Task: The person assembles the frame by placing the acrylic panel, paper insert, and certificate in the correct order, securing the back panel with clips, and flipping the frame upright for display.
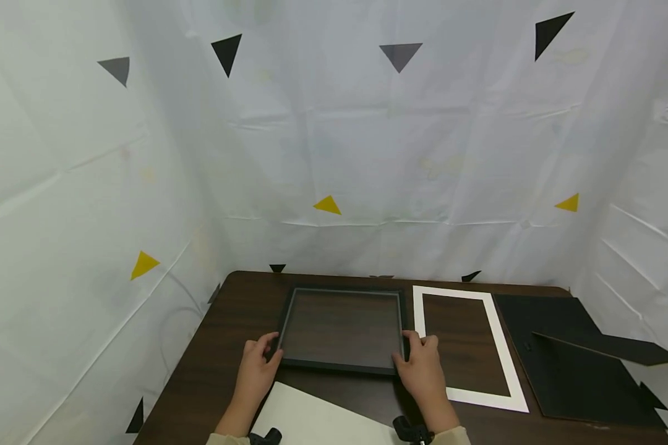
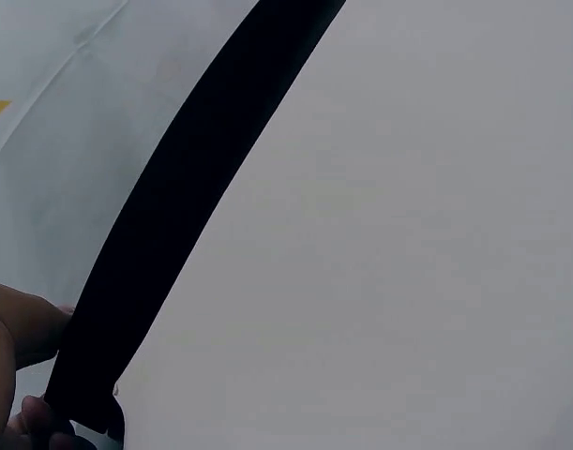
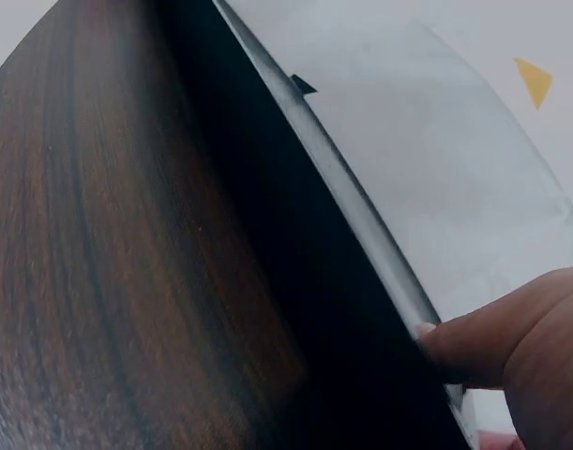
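A black picture frame (image 1: 339, 367) lies toward the back of the table, with a see-through pane (image 1: 339, 327) inside its rim. My left hand (image 1: 257, 366) grips the frame's left side near the front corner, thumb and fingers around the edge. On the opposite side, my right hand (image 1: 421, 369) pinches the right edge. The right wrist view shows that thumb (image 3: 478, 337) against the frame's side (image 3: 267, 197). Below the frame, between the forearms, is a white sheet (image 1: 323, 417). In the dark left wrist view, fingers meet a black strip (image 2: 164, 216) beside a broad pale surface.
Right of the frame lies a white mat border (image 1: 509, 364) with a rectangular opening. Further right rests a black backing board (image 1: 579, 386) with its stand flap (image 1: 618, 347) raised. The brown wooden table (image 1: 200, 371) meets white patterned sheeting (image 1: 367, 161) behind and at the sides.
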`<action>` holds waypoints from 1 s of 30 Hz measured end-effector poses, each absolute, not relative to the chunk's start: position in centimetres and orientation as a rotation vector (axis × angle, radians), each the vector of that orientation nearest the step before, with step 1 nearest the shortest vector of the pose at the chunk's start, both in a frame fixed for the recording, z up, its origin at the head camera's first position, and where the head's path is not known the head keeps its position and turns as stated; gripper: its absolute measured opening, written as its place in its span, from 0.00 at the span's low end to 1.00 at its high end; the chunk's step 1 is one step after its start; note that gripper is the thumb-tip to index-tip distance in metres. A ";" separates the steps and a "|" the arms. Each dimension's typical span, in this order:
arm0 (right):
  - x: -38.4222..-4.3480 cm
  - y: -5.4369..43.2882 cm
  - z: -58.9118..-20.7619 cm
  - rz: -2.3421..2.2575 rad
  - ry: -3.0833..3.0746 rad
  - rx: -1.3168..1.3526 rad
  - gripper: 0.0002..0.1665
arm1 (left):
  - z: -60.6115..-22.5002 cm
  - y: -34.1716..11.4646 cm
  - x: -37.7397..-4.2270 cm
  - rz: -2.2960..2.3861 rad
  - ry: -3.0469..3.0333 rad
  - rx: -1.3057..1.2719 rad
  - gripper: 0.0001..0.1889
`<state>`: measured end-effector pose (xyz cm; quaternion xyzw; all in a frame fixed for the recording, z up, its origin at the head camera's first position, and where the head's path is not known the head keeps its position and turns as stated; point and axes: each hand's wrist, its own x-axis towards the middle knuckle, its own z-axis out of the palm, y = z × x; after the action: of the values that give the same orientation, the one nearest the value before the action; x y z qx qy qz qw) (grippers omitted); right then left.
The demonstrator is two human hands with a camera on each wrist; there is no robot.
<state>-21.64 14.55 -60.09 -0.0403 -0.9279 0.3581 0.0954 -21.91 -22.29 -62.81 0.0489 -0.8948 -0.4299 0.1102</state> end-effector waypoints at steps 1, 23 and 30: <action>-21.7 14.6 -60.2 1.067 -2.756 -0.118 0.35 | -62.8 -22.2 -21.9 -1.265 -2.634 0.145 0.23; -19.8 21.2 -55.4 0.973 -2.649 -0.374 0.21 | -62.5 -22.3 -21.8 -1.322 -2.653 0.137 0.18; -18.6 27.9 -55.1 0.994 -2.637 -0.763 0.30 | -62.9 -22.3 -21.8 -1.310 -2.659 0.141 0.19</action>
<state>-18.65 27.91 -55.15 -0.2597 -0.8977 0.3382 0.1108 -21.80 -22.30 -62.91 0.0472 -0.8926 -0.4399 0.0868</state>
